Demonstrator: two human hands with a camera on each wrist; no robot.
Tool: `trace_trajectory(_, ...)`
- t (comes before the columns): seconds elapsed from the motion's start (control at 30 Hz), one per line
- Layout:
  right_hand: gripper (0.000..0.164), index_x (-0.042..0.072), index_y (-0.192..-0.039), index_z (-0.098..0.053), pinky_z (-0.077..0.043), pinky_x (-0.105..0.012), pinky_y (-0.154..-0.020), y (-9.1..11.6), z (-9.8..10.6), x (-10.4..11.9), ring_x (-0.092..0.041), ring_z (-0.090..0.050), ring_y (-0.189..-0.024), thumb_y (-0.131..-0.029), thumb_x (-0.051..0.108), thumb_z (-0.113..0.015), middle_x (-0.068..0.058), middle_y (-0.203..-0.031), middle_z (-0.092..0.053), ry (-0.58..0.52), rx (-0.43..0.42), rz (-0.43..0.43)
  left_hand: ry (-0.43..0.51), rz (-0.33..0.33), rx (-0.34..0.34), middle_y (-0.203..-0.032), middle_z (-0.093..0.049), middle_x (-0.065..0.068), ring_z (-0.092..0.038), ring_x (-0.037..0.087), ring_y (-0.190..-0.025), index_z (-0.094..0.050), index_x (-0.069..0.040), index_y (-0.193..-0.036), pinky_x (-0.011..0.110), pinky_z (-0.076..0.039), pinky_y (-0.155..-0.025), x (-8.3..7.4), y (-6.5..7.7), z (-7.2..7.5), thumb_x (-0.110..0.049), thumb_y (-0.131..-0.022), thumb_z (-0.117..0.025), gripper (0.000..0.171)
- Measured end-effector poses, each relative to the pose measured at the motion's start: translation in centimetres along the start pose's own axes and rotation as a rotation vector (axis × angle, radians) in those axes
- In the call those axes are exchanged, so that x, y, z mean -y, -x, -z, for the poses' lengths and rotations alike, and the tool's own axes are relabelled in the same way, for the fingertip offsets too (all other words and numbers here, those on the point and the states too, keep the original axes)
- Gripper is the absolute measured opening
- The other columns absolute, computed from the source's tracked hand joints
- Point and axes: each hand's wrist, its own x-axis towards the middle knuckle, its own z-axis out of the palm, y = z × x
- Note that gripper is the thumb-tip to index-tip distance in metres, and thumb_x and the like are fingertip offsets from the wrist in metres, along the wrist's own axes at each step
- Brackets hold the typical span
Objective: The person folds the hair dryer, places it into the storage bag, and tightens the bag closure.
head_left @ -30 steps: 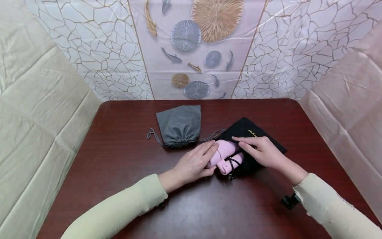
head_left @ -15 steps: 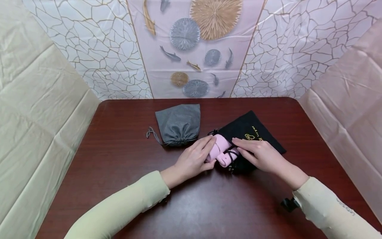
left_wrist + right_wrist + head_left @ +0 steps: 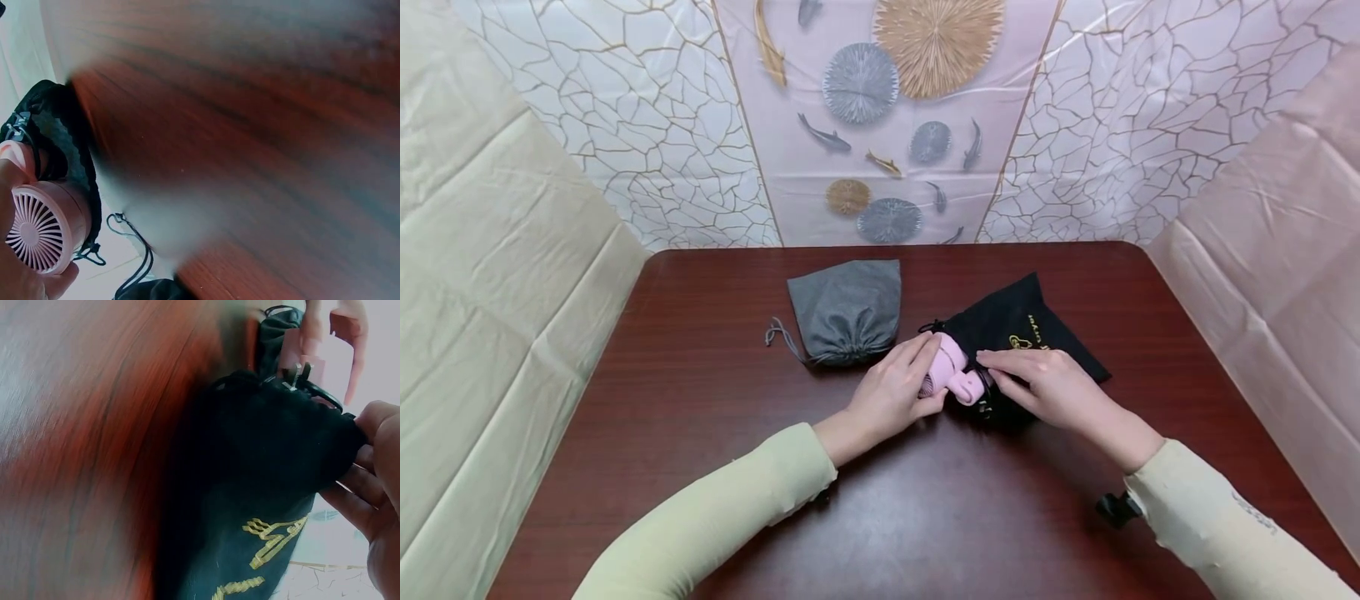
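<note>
A pink hair dryer (image 3: 946, 360) with a folded handle lies partly inside a black drawstring bag (image 3: 988, 318), its body end sticking out of the mouth. My left hand (image 3: 891, 387) grips that end; the left wrist view shows fingers around the round vented back (image 3: 31, 234). My right hand (image 3: 1054, 385) holds the bag by its opening edge, thumb and fingers pinching the cloth (image 3: 340, 444) in the right wrist view. Metal plug prongs (image 3: 295, 376) show at the mouth. Gold print (image 3: 275, 540) marks the bag. The rest of the dryer is hidden inside.
To the left and behind, a grey drawstring pouch (image 3: 850, 312) lies on the dark red wooden table (image 3: 715, 367), its cord (image 3: 786, 337) trailing leftward. Cloth-covered walls stand along the table's back and both sides.
The bag's mouth has come further over the hair dryer, so less pink shows, mainly of the handle. My left hand has shifted slightly up with the dryer; the right stays at the bag's edge.
</note>
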Motion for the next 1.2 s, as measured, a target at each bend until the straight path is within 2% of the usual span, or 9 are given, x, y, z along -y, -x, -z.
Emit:
trace_trajectory(0.17, 0.04, -0.001, -0.121, -0.078, -0.063, -0.049, -0.081, 0.1, -0.1, -0.1, -0.029, -0.079, -0.099, -0.081, -0.002, -0.082, -0.015, -0.117, -0.079, 0.021, -0.003, 0.032, 0.043, 0.062, 0.017, -0.142, -0.065, 0.024, -0.066, 0.036, -0.128, -0.058, 0.006, -0.146, 0.042, -0.055, -0.107, 0.0, -0.1, -0.1, -0.027, -0.089, -0.084, 0.071)
trace_trajectory(0.37, 0.047, -0.001, -0.126, -0.076, -0.063, -0.047, -0.079, 0.1, -0.1, -0.1, -0.029, -0.079, -0.1, -0.08, -0.002, -0.085, -0.015, -0.119, -0.079, 0.013, 0.005, 0.041, 0.057, 0.088, 0.017, -0.142, -0.064, 0.026, -0.065, 0.037, -0.129, -0.058, 0.007, -0.146, 0.043, -0.054, -0.109, 0.1, -0.3, -0.5, -0.026, -0.089, -0.084, 0.071)
trace_trajectory(0.53, 0.044, 0.004, -0.123, -0.079, -0.063, -0.043, -0.071, 0.1, -0.3, -0.2, -0.024, -0.08, -0.087, -0.08, -0.002, -0.086, -0.014, -0.112, -0.08, 0.014, -0.007, 0.012, 0.057, 0.096, 0.032, -0.142, -0.064, 0.027, -0.065, 0.038, -0.13, -0.057, 0.008, -0.146, 0.044, -0.054, -0.109, 0.0, -0.4, -0.7, -0.025, -0.089, -0.083, 0.071)
trace_trajectory(0.7, 0.043, 0.008, -0.12, -0.081, -0.06, -0.037, -0.065, 0.1, -0.5, -0.4, -0.014, -0.075, -0.075, -0.08, -0.006, -0.083, -0.01, -0.104, -0.082, -0.024, -0.038, -0.026, 0.049, 0.096, 0.06, -0.143, -0.063, 0.027, -0.064, 0.038, -0.131, -0.056, 0.008, -0.146, 0.044, -0.054, -0.109, -0.3, -0.5, -0.8, -0.026, -0.091, -0.082, 0.07)
trace_trajectory(0.87, 0.04, 0.009, -0.121, -0.081, -0.053, -0.025, -0.063, 0.0, -0.8, -0.5, -0.004, -0.063, -0.07, -0.084, -0.005, -0.081, -0.005, -0.102, -0.082, -0.104, -0.055, -0.07, 0.023, 0.098, 0.081, -0.145, -0.063, 0.025, -0.063, 0.036, -0.132, -0.055, 0.008, -0.148, 0.042, -0.053, -0.11, -0.5, -0.7, -1.1, -0.03, -0.092, -0.082, 0.072)
trace_trajectory(0.97, 0.039, 0.01, -0.122, -0.081, -0.05, -0.021, -0.063, 0.1, -0.8, -0.4, -0.002, -0.06, -0.07, -0.086, -0.005, -0.081, -0.003, -0.101, -0.082, -0.128, -0.057, -0.108, 0.015, 0.094, 0.083, -0.144, -0.063, 0.026, -0.064, 0.036, -0.132, -0.055, 0.008, -0.148, 0.041, -0.053, -0.11, -0.6, -0.7, -1.1, -0.031, -0.092, -0.082, 0.073)
trace_trajectory(1.07, 0.04, 0.01, -0.123, -0.081, -0.053, -0.024, -0.064, 0.4, -0.6, -0.3, -0.004, -0.064, -0.072, -0.085, -0.004, -0.083, -0.004, -0.103, -0.082, -0.109, -0.045, -0.119, 0.021, 0.095, 0.064, -0.142, -0.064, 0.027, -0.065, 0.037, -0.13, -0.056, 0.009, -0.147, 0.042, -0.054, -0.109, -0.5, -0.7, -1.2, -0.03, -0.092, -0.083, 0.072)
trace_trajectory(1.2, 0.043, 0.007, -0.124, -0.079, -0.059, -0.035, -0.067, 0.4, -0.5, -0.2, -0.012, -0.074, -0.079, -0.083, -0.001, -0.085, -0.009, -0.108, -0.082, -0.066, -0.022, -0.068, 0.036, 0.109, 0.042, -0.142, -0.064, 0.028, -0.066, 0.037, -0.13, -0.056, 0.01, -0.146, 0.042, -0.054, -0.109, -0.5, -0.7, -1.3, -0.029, -0.092, -0.083, 0.073)
